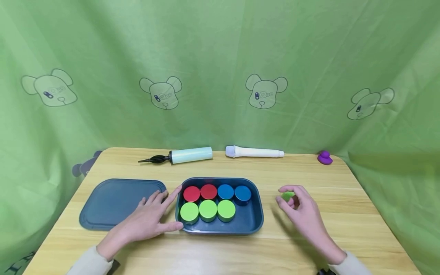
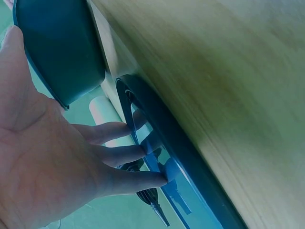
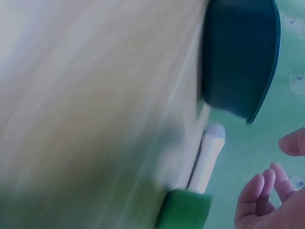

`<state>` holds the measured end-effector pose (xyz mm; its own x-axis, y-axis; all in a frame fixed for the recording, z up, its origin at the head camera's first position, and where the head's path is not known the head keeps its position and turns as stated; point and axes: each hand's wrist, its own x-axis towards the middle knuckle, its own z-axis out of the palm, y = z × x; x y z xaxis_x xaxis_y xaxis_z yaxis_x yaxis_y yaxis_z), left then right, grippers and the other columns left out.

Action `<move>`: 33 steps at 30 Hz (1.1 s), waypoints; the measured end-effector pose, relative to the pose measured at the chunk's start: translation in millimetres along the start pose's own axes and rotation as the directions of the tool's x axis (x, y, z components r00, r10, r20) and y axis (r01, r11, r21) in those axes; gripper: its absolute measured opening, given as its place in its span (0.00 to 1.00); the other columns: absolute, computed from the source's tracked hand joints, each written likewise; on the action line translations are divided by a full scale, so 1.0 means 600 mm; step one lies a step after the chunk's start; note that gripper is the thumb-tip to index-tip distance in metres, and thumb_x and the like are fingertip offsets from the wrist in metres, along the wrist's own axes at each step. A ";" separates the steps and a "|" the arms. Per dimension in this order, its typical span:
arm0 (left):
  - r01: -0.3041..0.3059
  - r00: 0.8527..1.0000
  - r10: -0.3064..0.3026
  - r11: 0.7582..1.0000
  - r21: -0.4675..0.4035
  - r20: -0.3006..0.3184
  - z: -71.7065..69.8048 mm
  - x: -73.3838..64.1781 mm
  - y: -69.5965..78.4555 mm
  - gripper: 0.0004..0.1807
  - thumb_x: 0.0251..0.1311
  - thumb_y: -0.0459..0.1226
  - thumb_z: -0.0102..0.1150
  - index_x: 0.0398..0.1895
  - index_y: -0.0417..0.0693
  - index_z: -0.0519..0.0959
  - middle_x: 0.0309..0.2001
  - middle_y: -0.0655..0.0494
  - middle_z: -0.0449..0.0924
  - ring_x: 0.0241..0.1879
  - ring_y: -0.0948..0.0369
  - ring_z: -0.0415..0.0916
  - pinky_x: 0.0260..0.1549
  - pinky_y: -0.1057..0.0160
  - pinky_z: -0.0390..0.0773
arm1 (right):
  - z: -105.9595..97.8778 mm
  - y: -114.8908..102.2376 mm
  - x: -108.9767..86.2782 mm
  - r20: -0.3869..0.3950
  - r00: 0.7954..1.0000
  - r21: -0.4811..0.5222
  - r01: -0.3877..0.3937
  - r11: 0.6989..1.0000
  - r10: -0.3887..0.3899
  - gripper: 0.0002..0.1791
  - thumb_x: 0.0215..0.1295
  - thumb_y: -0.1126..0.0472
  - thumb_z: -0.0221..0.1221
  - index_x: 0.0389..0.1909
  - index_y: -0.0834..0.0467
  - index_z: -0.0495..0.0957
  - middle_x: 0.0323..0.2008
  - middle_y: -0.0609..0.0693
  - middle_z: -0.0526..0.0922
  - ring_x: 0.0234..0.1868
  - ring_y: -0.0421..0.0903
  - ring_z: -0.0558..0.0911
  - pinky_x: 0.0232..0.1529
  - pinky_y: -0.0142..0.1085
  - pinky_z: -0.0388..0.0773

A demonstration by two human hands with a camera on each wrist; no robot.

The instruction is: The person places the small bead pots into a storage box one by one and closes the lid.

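Note:
A dark blue box (image 1: pixel 245 221) stands on the table, holding two red-topped (image 1: pixel 208 191), two blue-topped (image 1: pixel 225 191) and three green-topped cylinders (image 1: pixel 207 210). My left hand (image 1: pixel 146 219) is spread, its index finger and thumb touching the box's left side. Its other fingers rest on the dark blue lid (image 1: pixel 113 202), as the left wrist view also shows. My right hand (image 1: pixel 304 210) hovers right of the box with bent fingers and the thumb held apart. Partly hidden behind it is another green cylinder (image 1: pixel 288 196). The right wrist view shows this green cylinder (image 3: pixel 185 210) on the table, apart from the fingers.
Along the table's far edge lie a hand pump (image 1: pixel 190 155) with a black nozzle, a white microphone (image 1: pixel 256 152) and a small purple hat-shaped object (image 1: pixel 324 157). A green curtain (image 1: pixel 220 49) with printed bear heads hangs behind the wooden table (image 1: pixel 213 256).

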<state>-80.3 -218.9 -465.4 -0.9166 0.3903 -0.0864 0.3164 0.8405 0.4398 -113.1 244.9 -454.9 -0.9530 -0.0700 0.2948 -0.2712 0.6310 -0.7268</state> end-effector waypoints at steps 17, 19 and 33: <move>-0.013 1.000 0.013 1.000 0.006 -0.016 0.004 -0.005 0.001 0.57 0.68 0.71 0.61 0.92 0.71 0.44 0.78 0.29 0.64 0.76 0.26 0.59 0.63 0.12 0.55 | -0.033 0.076 0.017 0.105 0.984 -0.108 -0.135 0.985 0.147 0.28 0.66 0.61 0.77 0.62 0.66 0.78 0.62 0.66 0.72 0.37 0.47 0.75 0.31 0.31 0.77; -0.017 1.000 0.017 1.000 0.007 -0.015 0.004 -0.005 0.001 0.57 0.69 0.71 0.61 0.92 0.71 0.44 0.78 0.29 0.64 0.76 0.26 0.59 0.62 0.12 0.56 | -0.037 0.085 0.019 0.125 0.977 -0.108 -0.157 0.982 0.170 0.28 0.66 0.62 0.77 0.62 0.67 0.78 0.61 0.67 0.72 0.38 0.47 0.75 0.32 0.31 0.76; -0.017 1.000 0.017 1.000 0.007 -0.007 0.006 -0.002 0.002 0.57 0.68 0.73 0.59 0.92 0.72 0.43 0.79 0.29 0.63 0.77 0.26 0.58 0.63 0.13 0.55 | -0.043 0.103 0.020 0.135 0.961 -0.106 -0.227 0.968 0.240 0.28 0.67 0.60 0.76 0.64 0.63 0.78 0.49 0.59 0.78 0.37 0.47 0.76 0.30 0.33 0.76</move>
<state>-78.1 -217.1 -467.8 -0.9127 0.4021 -0.0724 0.3340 0.8363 0.4347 -138.0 302.9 -480.3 -0.9995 -0.0201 0.0250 -0.0319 0.7085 -0.7050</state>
